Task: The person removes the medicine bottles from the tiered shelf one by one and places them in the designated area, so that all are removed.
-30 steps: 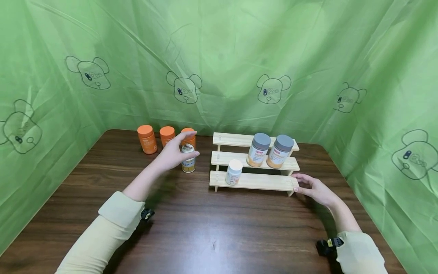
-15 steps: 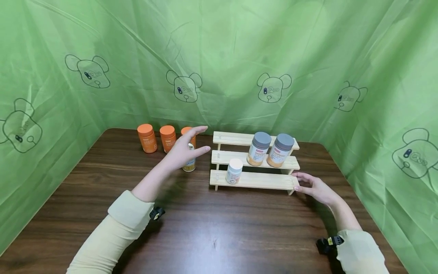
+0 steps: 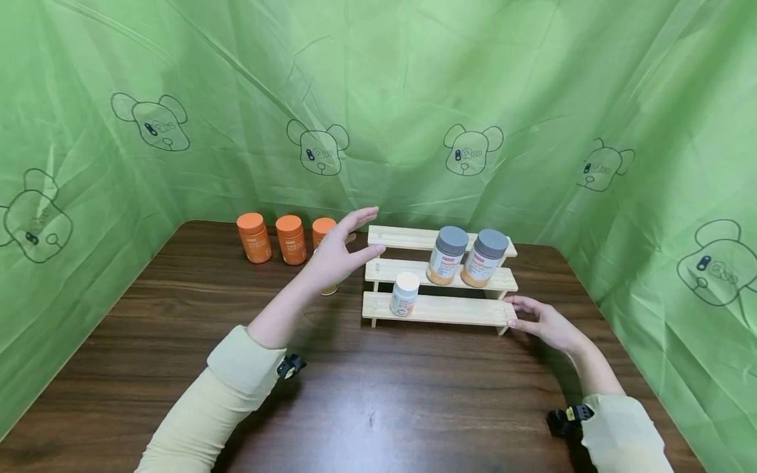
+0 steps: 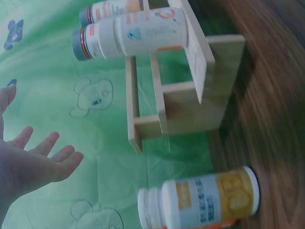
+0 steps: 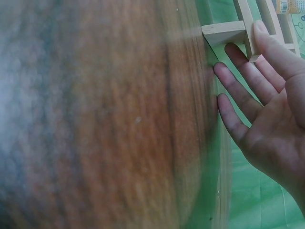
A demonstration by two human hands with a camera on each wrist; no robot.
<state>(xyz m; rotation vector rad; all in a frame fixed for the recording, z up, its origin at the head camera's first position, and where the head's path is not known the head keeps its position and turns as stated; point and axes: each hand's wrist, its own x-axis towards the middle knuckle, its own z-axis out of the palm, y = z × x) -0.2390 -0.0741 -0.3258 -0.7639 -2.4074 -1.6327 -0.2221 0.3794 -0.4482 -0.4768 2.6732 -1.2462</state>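
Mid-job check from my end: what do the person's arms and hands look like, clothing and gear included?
Pale cream sleeves, folded back at the cuffs. Beside each cuff sits a small black wrist camera with a yellowish mark. The left hand and right hand show no gloves.

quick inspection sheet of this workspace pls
surface: dark wooden table, glare near the front
job's things: three-tier wooden rack bearing two grey-capped jars (middle tier) and a white bottle (lowest tier); three orange bottles and a white-and-yellow bottle on the table
clutter: nothing seen
hands: left hand open and empty above the table; right hand holds the rack's right end
cables: nothing seen
surroundings: green curtain printed with cartoon heads
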